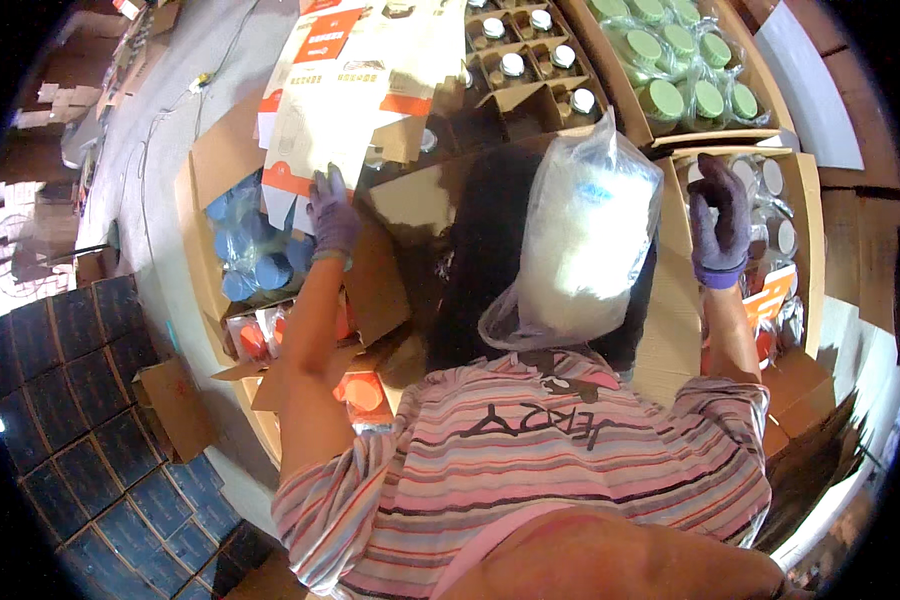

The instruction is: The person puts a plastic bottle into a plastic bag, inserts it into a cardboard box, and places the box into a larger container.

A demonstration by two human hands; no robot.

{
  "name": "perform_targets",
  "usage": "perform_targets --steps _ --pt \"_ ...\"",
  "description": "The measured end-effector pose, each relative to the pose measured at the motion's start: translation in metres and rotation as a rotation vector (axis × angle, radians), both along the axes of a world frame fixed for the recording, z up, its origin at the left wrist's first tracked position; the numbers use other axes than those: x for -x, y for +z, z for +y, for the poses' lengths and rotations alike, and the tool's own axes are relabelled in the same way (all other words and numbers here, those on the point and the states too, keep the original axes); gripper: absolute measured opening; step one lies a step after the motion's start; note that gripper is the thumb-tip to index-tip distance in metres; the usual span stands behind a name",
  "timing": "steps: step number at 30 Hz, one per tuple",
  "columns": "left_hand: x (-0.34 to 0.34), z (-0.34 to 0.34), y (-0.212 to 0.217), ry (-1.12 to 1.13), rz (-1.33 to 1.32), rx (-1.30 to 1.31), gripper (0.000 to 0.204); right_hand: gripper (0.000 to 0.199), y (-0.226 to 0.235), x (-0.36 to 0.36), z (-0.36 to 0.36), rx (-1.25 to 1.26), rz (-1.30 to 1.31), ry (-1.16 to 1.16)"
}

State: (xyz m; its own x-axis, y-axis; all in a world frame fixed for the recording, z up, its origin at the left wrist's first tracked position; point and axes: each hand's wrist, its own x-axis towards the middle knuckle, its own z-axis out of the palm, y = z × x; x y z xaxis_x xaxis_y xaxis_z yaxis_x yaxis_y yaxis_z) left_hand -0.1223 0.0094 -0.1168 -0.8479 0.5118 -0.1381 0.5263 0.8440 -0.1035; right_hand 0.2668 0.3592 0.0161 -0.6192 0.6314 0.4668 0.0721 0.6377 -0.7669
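Striped shirt fills the foreground; above it the bag stands upright between both hands. Left hand pinches flat cartons; right hand hovers spread, nearer the bag.

Both hands wear knitted cloth gloves, a dull purple-grey with a matt, slightly fuzzy look — the left hand lies on a flat paper carton sheet, smooth white card with orange print in the upper middle of the frame, the right hand is raised at the right. Between them a clear plastic bag shines, crinkled and glossy over something white. The brown cardboard boxes look dry and rough. Green plastic lids at the upper right gleam under film — the striped shirt is soft cloth.
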Motion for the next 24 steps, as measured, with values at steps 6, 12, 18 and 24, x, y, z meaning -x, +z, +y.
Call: perform_targets --steps 6,12,18,24 --pt "0.021 -0.019 0.186 -0.368 0.444 -0.285 0.042 0.045 0.072 0.085 0.02 -0.413 -0.039 0.193" --pt "-0.04 0.095 0.334 -0.933 0.98 -0.185 0.037 0.038 0.143 0.238 -0.016 -1.256 0.522 -0.067" --pt "-0.018 0.14 0.389 -0.907 1.371 -1.043 0.062 0.043 0.144 0.212 0.043 -0.133 -0.285 0.074" --pt "0.074 0.183 0.248 -0.436 -0.626 -1.449 0.06 0.046 0.096 0.149 0.077 0.059 -0.005 0.45"
